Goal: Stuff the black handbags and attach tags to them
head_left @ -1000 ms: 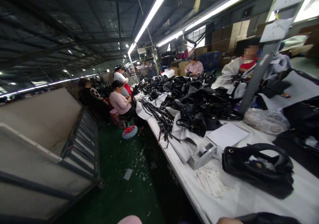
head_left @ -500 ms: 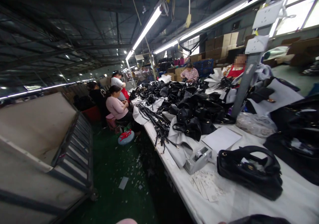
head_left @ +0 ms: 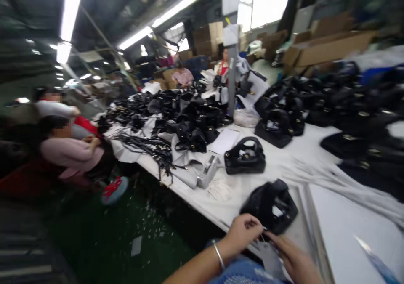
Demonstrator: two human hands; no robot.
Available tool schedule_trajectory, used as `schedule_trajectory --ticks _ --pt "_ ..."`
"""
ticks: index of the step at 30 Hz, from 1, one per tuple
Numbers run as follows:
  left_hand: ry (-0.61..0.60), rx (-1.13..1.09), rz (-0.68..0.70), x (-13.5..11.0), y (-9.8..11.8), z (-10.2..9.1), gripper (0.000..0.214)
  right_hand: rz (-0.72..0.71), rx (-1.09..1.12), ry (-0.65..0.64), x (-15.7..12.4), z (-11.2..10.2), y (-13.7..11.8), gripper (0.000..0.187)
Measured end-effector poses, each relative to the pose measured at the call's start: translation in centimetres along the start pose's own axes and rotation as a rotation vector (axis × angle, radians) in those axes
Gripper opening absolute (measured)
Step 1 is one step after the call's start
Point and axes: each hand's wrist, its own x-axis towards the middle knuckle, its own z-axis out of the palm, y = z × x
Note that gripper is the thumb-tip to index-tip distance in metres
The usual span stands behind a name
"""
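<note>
My left hand point(head_left: 244, 232), with a bangle on the wrist, is closed in a pinch on the thin string of a pale hang tag point(head_left: 269, 256). My right hand point(head_left: 292, 250) meets it from the other side, fingers closed at the same string; blur hides the exact grip. The tag dangles below the fingertips, above my blue clothing. Just beyond my hands a black handbag point(head_left: 268, 204) lies on the white-covered table, with a whitish piece in its opening. Another black handbag point(head_left: 244, 160) stands upright farther back.
A tape dispenser point(head_left: 208, 171) and pale cards point(head_left: 221, 188) lie near the table edge. Black straps point(head_left: 158, 149) and heaped bag parts point(head_left: 186, 115) cover the far part. More black bags point(head_left: 369, 145) are at right, beside a white board point(head_left: 353, 216). Co-workers point(head_left: 72, 149) sit at left.
The view has swung right and down. Both my hands and the hang tag now show, along with the nearest handbag and the bags on the right; the large cart has mostly left view.
</note>
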Motion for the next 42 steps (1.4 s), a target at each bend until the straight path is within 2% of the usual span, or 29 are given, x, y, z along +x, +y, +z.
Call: schedule_trajectory --ticks 4,9,14,18,24,30,42 --pt "-0.076 0.056 0.036 -0.3 0.9 -0.7 0.023 0.327 0.214 0.03 0.8 -0.8 -3.1 0.025" --pt "-0.105 0.105 0.029 0.0 0.1 -1.1 0.026 0.471 0.423 0.163 1.7 -1.1 -4.1 0.021" --pt "-0.14 0.181 0.062 0.2 0.3 -0.7 0.025 0.565 0.675 0.15 1.4 -0.9 -3.7 0.032" --pt "-0.152 0.295 0.113 0.3 1.0 -0.4 0.021 0.553 0.739 0.158 1.6 -0.8 -4.1 0.032" --pt "-0.141 0.395 0.154 0.1 1.1 -0.3 0.019 0.458 0.557 0.169 1.7 -1.3 -4.7 0.018" --pt "-0.115 0.403 0.164 0.0 1.4 -0.3 0.019 0.473 0.434 0.239 1.7 -1.4 -4.5 0.015" --pt "-0.134 0.411 0.173 0.1 1.2 -0.4 0.021 0.514 0.459 0.221 2.0 -1.7 -5.3 0.021"
